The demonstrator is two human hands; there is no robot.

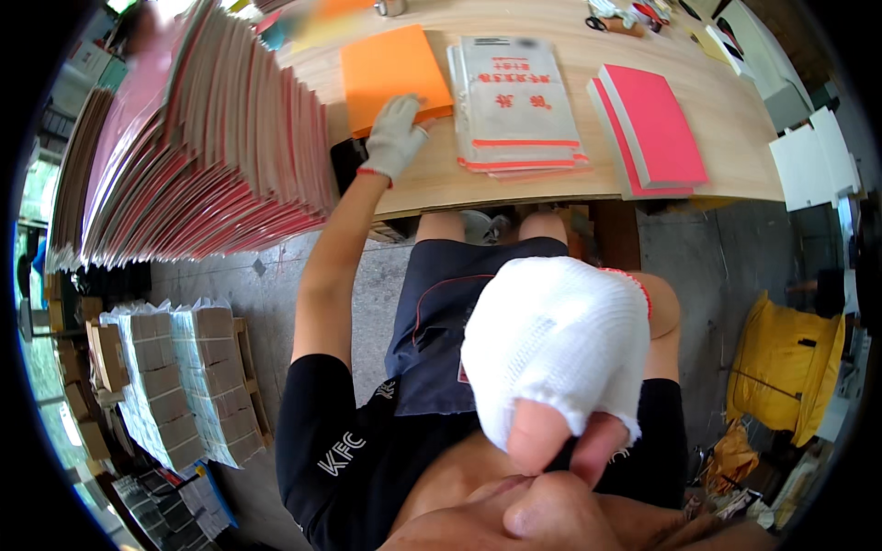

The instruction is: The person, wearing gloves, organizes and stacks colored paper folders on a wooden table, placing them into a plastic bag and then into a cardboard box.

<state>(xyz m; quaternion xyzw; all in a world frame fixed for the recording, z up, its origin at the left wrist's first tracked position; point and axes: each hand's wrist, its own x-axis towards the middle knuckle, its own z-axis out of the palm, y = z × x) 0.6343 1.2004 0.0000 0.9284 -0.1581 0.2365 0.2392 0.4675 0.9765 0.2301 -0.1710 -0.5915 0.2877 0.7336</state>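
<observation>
My left hand [395, 138], in a white knit glove with a red cuff, lies with outstretched fingers on the near edge of a stack of orange sheets or covers [390, 69]. Close to the camera is my right hand [556, 354], raised off the table in a similar glove. Two bare fingertips poke out of it, the fingers are curled in, and nothing shows between them. Clear plastic bags with red print [519, 115] lie piled in the table's middle. To their right sits a stack of pink-covered booklets [657, 124].
A tall, leaning pile of plastic-wrapped pink packets [220, 156] fills the table's left side. Scissors [597, 24] lie at the far edge. A dark flat object [347, 163] is beside my left wrist. Wrapped bundles [184, 376] stand on the floor left, a yellow sack [785, 367] right.
</observation>
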